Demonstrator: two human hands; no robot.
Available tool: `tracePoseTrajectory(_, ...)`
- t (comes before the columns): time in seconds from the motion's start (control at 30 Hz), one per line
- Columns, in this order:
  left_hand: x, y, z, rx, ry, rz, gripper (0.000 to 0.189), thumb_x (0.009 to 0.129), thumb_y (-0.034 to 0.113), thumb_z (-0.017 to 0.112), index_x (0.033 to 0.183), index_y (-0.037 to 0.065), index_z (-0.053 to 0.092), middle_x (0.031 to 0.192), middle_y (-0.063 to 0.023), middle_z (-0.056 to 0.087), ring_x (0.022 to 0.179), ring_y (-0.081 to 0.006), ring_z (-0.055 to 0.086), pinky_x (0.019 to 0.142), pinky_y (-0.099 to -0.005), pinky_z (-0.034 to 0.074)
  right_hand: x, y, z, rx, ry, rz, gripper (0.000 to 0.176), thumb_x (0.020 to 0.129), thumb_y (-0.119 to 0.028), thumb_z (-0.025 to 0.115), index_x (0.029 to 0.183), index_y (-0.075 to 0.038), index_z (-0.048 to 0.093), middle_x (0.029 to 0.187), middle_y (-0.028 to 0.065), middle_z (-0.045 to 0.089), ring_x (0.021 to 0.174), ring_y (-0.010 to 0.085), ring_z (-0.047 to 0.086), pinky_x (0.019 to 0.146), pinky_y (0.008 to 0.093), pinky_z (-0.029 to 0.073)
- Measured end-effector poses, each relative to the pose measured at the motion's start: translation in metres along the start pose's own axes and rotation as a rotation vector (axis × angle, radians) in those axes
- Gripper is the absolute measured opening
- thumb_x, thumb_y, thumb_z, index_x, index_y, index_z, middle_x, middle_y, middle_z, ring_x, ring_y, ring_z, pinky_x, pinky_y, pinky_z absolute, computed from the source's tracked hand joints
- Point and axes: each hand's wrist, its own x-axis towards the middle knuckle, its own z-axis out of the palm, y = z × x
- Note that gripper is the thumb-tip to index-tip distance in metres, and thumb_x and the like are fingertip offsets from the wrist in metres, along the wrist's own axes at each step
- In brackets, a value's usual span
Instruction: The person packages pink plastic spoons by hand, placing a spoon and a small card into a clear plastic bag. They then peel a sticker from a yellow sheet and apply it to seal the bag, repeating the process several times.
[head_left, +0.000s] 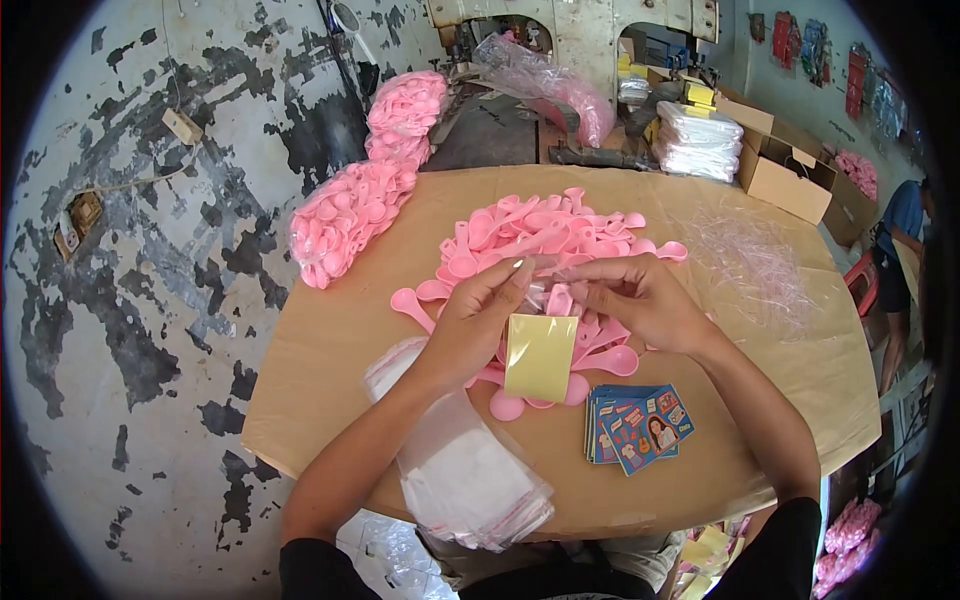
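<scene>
My left hand (480,310) and my right hand (650,300) pinch the top of a small clear plastic bag (538,297) between fingers and thumbs. In the lower part of the bag is a plain yellowish card (540,360). A pink spoon handle (560,300) shows just above the card, close to my right fingertips. Beneath and behind both hands spreads a heap of pink plastic spoons (545,230). Below my left forearm lies a stack of clear plastic bags (465,475). Several blue printed cards (645,430) are fanned out to the right of the bag.
Brown paper covers the table (330,400). Bagged pink spoons (355,215) sit at its left edge, with loose plastic strips (755,265) at the right. Behind stand a machine (585,50), white packs (698,145) and a cardboard box (790,175). Another person (897,250) is at far right.
</scene>
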Motion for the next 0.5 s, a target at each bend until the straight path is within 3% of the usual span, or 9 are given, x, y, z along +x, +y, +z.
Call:
tracePoseTrajectory(0.07,0.003,0.000,-0.005,0.159,-0.008,0.073,0.030,0.101,0.019,0.047,0.126,0.003,0.054,0.113,-0.0087,0.062,0.094,-0.0130,0.064,0.076,-0.0256,0.055,0.000,-0.004,0.000,-0.001,0.020,-0.022,0.025,0.094,-0.008,0.059,0.118,-0.004,0.066,0.092,0.0020,0.069,0.076,0.0051,0.059,0.070,0.0234,0.051)
tracePoseTrajectory(0.27,0.003,0.004,-0.015,0.124,-0.046,0.003,0.022,0.096,0.012,0.056,0.115,0.002,0.058,0.112,-0.0049,0.061,0.094,-0.0120,0.063,0.079,-0.0252,0.053,0.001,0.002,0.002,-0.030,0.103,-0.127,0.025,0.089,-0.002,0.061,0.112,-0.006,0.070,0.091,0.0026,0.070,0.077,0.0068,0.059,0.072,0.0234,0.050)
tracePoseTrajectory(0.37,0.008,-0.003,-0.026,0.229,-0.192,0.199,0.020,0.095,0.008,0.055,0.114,0.002,0.059,0.112,-0.0037,0.060,0.093,-0.0116,0.062,0.081,-0.0256,0.051,-0.003,-0.004,-0.007,-0.242,0.001,-0.272,0.027,0.083,0.003,0.063,0.106,-0.008,0.073,0.088,0.0040,0.071,0.075,0.0092,0.060,0.072,0.0258,0.049)
tracePoseTrajectory(0.5,0.002,0.007,-0.026,0.264,-0.250,0.130,0.019,0.093,0.000,0.051,0.109,0.001,0.061,0.106,-0.0041,0.062,0.093,-0.0121,0.061,0.083,-0.0264,0.049,-0.003,-0.006,-0.010,-0.380,-0.029,-0.428,0.029,0.076,0.006,0.064,0.098,-0.009,0.075,0.083,0.0041,0.071,0.074,0.0133,0.058,0.072,0.0286,0.048)
